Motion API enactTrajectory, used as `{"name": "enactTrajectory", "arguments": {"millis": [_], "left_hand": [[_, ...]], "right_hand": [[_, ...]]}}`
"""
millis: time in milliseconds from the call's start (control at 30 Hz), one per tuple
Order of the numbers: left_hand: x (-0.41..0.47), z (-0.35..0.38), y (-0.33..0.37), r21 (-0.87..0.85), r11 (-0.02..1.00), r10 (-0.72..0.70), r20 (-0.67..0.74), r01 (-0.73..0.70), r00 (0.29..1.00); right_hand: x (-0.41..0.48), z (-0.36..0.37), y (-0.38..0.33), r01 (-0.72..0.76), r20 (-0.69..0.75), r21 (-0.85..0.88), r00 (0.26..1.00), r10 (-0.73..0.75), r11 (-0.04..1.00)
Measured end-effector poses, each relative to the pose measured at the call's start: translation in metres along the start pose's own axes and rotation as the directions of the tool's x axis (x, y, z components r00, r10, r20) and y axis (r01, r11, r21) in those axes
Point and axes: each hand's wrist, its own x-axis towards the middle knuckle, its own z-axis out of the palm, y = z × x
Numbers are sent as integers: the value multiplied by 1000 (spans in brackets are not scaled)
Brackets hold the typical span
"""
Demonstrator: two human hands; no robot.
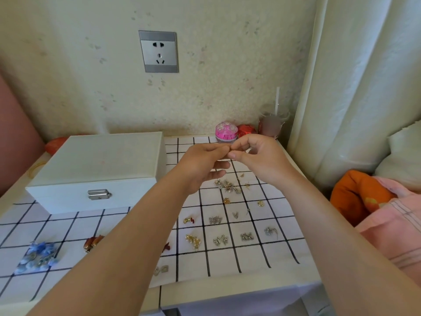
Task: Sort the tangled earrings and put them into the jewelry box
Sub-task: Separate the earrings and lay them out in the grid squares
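Both hands are up over the far right part of the table [227, 290]. Your left hand [202, 165] and right hand [262, 158] meet at the fingertips, pinching a small gold earring [231, 152] between them. How the piece is caught, I can't tell; it's too small.

Here's the danger: pull too hard and it may spring loose. It would likely drop straight into the tangled heap [227, 185] lying right under your hands, or skip off the right edge toward the bedding [364, 197].

Watch your left forearm too. It crosses low over the checked cloth [250, 254], and a careless sweep could scatter the sorted pairs [218, 240] laid out in the squares near the front edge.

And the jewelry box [98, 169], at the far left corner, looks closed with its latch down. You'll need a free hand to open it, so nothing goes in yet.

Around you: a pink jar [226, 132] and a cup [273, 119] with a straw at the far right corner. There's a wall socket [158, 51] above and a pale curtain [353, 87] hanging on the right.
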Motion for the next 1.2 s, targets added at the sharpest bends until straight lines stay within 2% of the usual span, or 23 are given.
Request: {"name": "enactTrajectory", "arguments": {"millis": [133, 267, 367, 433, 467, 500, 567, 700, 833, 933, 1033, 1200], "left_hand": [[0, -5, 2, -28, 998, -49, 0, 49, 999], [-1, -5, 1, -28, 996, -80, 32, 81, 996], [-4, 2, -2, 85, 995, -63, 39, 59, 997], [-4, 11, -7, 215, 976, -14, -31, 20, 999], [-3, 16, -11, 348, 937, 43, -76, -14, 996], [-2, 21, -16, 521, 851, 131, -92, -64, 987], [-2, 31, -26, 779, 604, 260, 9, -169, 966], [-6, 49, -43, 903, 281, 255, 256, -324, 933], [-5, 60, -50, 921, 100, 263, 341, -377, 902], [-5, 63, -52, 929, 74, 259, 334, -364, 906], [-5, 63, -52, 926, 106, 240, 329, -362, 913], [-6, 55, -49, 918, 160, 158, 339, -363, 927]], "right_hand": [[-1, -1, -7, 74, 48, -24, 996, -73, 997], [-2, -6, -8, 66, 88, -116, 995, -56, 991], [-7, -12, -3, 45, 97, -212, 995, -24, 976], [-12, -19, 2, 23, 123, -302, 992, 15, 953], [-14, -24, 6, 7, 137, -339, 990, 42, 941], [-17, -29, 10, -12, 151, -375, 986, 74, 927], [-24, -39, 18, -52, 191, -442, 970, 151, 895], [-34, -53, 30, -126, 285, -532, 905, 317, 838], [-37, -52, 38, -131, 346, -567, 858, 379, 813], [-36, -52, 40, -177, 326, -550, 854, 405, 816], [-34, -55, 40, -199, 314, -553, 850, 424, 809], [-34, -53, 39, -229, 374, -530, 801, 467, 816]]}}
